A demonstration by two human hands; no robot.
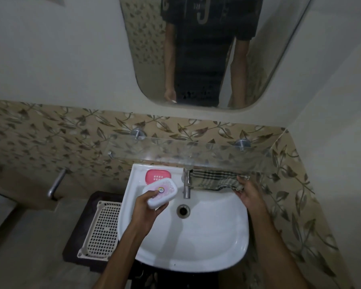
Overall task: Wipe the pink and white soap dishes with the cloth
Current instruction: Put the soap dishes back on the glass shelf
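My left hand grips the white soap dish, a closed box with a round sticker on its lid, above the left side of the white sink. The pink soap dish lies on the sink's back left ledge, partly behind the white one. A striped cloth is spread along the back right ledge behind the tap. My right hand pinches the cloth's right end, which bunches up under my fingers.
A steel tap stands at the sink's back centre, the drain below it. A glass shelf overhangs the ledge. A beige perforated basket sits left of the sink. A mirror hangs above.
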